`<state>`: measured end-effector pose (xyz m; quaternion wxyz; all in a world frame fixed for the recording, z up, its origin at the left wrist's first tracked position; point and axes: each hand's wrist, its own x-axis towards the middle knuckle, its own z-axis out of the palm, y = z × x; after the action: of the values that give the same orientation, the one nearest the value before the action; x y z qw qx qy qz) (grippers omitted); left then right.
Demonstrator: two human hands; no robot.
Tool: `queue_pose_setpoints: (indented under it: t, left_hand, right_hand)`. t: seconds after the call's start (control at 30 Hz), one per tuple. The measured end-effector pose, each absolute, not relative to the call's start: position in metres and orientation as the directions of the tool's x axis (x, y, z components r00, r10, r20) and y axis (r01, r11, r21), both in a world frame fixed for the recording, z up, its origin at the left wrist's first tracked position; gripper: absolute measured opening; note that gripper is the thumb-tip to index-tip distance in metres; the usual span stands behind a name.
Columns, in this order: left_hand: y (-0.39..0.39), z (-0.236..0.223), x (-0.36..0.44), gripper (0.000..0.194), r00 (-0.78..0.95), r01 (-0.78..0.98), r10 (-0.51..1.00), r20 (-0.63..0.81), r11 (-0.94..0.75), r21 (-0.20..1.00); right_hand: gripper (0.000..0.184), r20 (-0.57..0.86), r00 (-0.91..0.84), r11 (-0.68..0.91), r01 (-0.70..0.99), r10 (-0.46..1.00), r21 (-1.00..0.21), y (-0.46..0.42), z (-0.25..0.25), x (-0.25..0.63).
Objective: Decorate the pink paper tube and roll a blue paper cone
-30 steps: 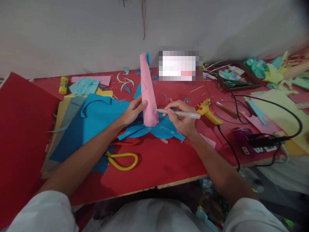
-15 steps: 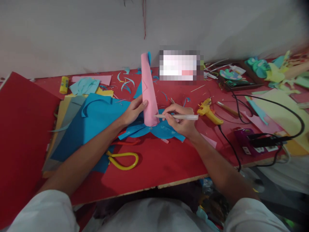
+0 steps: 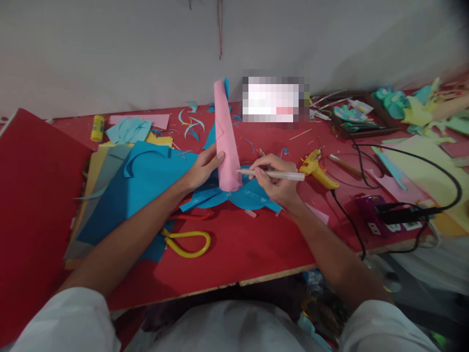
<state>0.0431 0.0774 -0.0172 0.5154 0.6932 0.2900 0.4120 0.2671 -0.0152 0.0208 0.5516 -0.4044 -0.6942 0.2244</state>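
"Any room?"
"Yep, red table is lying bare near its front edge."
"Hands?"
"Left hand is gripping the pink tube over blue paper; right hand is pinching a pen."

I can read no words or numbers: the markings on the yellow tube and the pale patches on the purple box are too blurred, the bright panel pixelated

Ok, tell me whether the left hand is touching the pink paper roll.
Touching. The head view shows it: the left hand grips the left side of the pink paper roll, its thumb lying over the front surface.
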Motion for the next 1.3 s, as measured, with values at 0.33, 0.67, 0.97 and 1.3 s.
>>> queue_pose_setpoints:
  t: [0.33, 0.67, 0.97, 1.3]
  left_hand:
    - [0.0765, -0.0151, 0.0437, 0.059, 0.485, -0.019, 0.833, 0.266, -0.295, 0.955]
    - [0.0756, -0.0134, 0.0439, 0.061, 0.487, -0.008, 0.836, 0.255, -0.287, 0.958]
    - [0.0761, -0.0147, 0.0435, 0.06, 0.484, -0.014, 0.837, 0.255, -0.284, 0.959]
    - [0.0768, -0.0157, 0.0436, 0.06, 0.481, -0.01, 0.84, 0.251, -0.281, 0.96]
  right_hand:
    - [0.012, 0.593, -0.046, 0.576, 0.307, 0.804, -0.758, -0.017, 0.0225, 0.269]
    - [0.014, 0.547, -0.1, 0.549, 0.306, 0.831, -0.778, -0.0146, 0.0199, 0.2694]
    - [0.013, 0.566, -0.161, 0.585, 0.326, 0.808, -0.743, -0.0156, 0.0239, 0.2707]
    - [0.016, 0.567, -0.231, 0.611, 0.342, 0.791, -0.714, -0.0168, 0.0265, 0.2706]
